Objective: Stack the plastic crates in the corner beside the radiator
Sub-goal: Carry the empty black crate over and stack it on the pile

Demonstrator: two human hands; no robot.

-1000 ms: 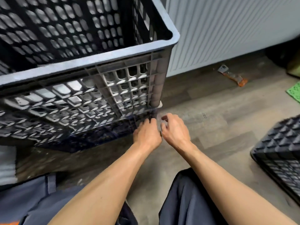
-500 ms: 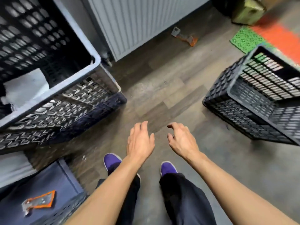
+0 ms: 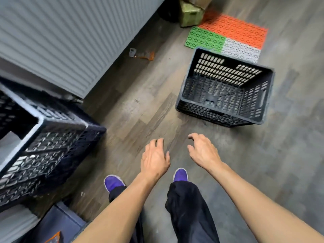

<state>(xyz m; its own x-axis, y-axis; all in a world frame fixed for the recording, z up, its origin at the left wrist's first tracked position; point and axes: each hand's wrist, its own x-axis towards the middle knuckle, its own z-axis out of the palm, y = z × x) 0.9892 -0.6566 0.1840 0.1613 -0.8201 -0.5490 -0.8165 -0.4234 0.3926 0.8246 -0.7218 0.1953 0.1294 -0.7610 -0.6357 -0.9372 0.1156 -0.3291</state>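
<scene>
A stack of dark plastic crates (image 3: 45,137) stands at the left, against the white ribbed radiator (image 3: 66,37). A single dark slotted crate (image 3: 226,88) sits open side up on the wood floor at the right, a short way ahead of my hands. My left hand (image 3: 155,156) hovers over the floor in the middle, fingers apart, holding nothing. Beside it my right hand (image 3: 201,149) is likewise open and empty, fingers curled slightly, nearest the single crate. Both hands are apart from every crate.
A green, orange and white floor mat (image 3: 228,34) lies behind the single crate, with a green box (image 3: 190,14) beyond it. A small orange-handled tool (image 3: 142,54) lies by the radiator. A dark blue object (image 3: 57,223) sits at the bottom left. My purple shoes (image 3: 113,183) stand below my hands.
Both hands have let go of the stacked crates' corner and drawn back. The view has swung right, bringing the single crate fully into sight.
</scene>
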